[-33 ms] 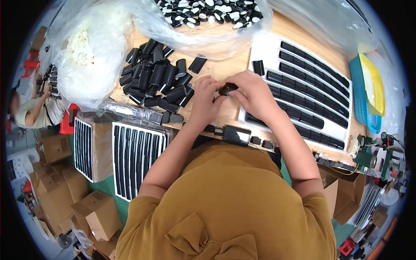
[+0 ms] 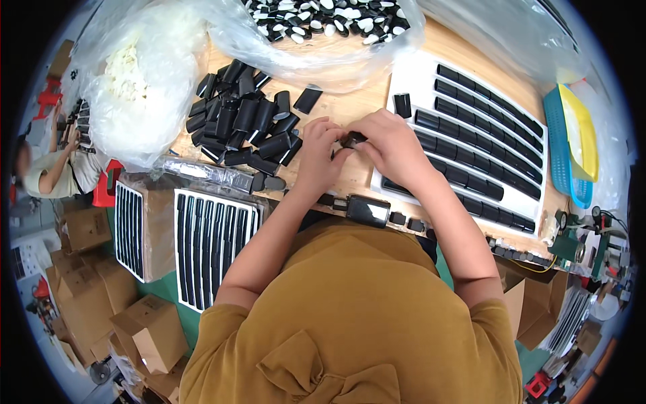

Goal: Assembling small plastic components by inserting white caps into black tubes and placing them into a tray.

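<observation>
Over the middle of the table, a small black plastic piece (image 2: pixel 354 139) is between my two hands. My left hand (image 2: pixel 317 158) grips it from the left with bent fingers and thumb. From the right, my right hand (image 2: pixel 390 145) pinches the same piece, and its fingers cover much of it. A heap of curved black plastic shells (image 2: pixel 242 118) lies left of my hands, and a single shell (image 2: pixel 308 99) rests just beyond them. To the right is a white board (image 2: pixel 402 74) with rows of black shells (image 2: pixel 464 135); one shell (image 2: pixel 402 105) stands apart near its left edge.
A clear bag (image 2: pixel 323 60) of black and white oval parts sits at the back, another bag (image 2: pixel 131 87) of whitish parts at left. At right stand blue (image 2: pixel 558 148) and yellow (image 2: pixel 584 131) baskets. Filled boards (image 2: pixel 219 232) lean below the table. A co-worker (image 2: pixel 64 168) is far left.
The black piece has turned slightly between my fingers, and my right fingertips have shifted a little over it. Everything else stays in place.
</observation>
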`<state>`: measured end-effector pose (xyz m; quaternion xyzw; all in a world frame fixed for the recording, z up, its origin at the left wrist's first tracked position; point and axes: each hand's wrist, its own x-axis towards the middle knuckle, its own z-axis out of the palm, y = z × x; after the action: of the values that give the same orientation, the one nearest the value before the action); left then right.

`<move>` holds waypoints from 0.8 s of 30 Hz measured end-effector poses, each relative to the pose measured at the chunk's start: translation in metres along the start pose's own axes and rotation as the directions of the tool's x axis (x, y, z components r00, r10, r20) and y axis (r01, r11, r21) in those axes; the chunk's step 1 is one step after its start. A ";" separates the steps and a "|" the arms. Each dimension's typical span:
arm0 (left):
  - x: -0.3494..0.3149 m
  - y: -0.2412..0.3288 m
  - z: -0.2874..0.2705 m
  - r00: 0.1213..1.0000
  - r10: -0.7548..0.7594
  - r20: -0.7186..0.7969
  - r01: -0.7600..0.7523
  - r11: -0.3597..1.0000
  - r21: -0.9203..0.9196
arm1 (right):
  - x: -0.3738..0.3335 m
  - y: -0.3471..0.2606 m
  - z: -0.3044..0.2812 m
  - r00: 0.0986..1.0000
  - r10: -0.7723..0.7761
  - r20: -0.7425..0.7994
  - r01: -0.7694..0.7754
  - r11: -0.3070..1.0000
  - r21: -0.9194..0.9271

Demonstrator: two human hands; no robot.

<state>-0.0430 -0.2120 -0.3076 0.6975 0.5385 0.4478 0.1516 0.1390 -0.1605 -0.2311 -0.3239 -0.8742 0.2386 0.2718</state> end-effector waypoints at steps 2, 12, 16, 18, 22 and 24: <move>0.000 0.000 0.000 1.000 -0.006 0.007 0.006 1.000 0.006 | -0.001 -0.001 0.006 0.996 -0.068 0.056 0.073 0.994 -0.084; 0.008 0.010 -0.012 0.923 -0.383 0.036 0.338 0.761 -0.554 | -0.001 -0.002 0.016 0.999 -0.032 0.038 0.035 0.995 -0.093; 0.065 0.038 -0.019 0.935 -0.355 0.013 0.311 0.801 -0.512 | -0.002 -0.004 0.020 0.998 -0.066 -0.002 0.065 0.992 -0.112; 0.079 0.036 0.001 0.977 -0.213 0.009 0.206 0.933 -0.295 | -0.001 -0.003 0.021 0.999 -0.046 -0.007 0.044 0.992 -0.118; 0.085 0.019 0.018 0.994 -0.001 0.112 0.023 0.979 -0.200 | 0.004 0.002 0.024 1.000 -0.025 -0.017 0.023 0.994 -0.104; 0.087 0.016 0.017 0.994 0.037 0.106 -0.018 0.985 -0.169 | 0.006 0.003 0.026 1.000 -0.005 -0.022 0.003 0.998 -0.063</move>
<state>-0.0186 -0.1365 -0.2661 0.7129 0.4800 0.4552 0.2328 0.1197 -0.1601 -0.2505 -0.3331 -0.8790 0.2068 0.2714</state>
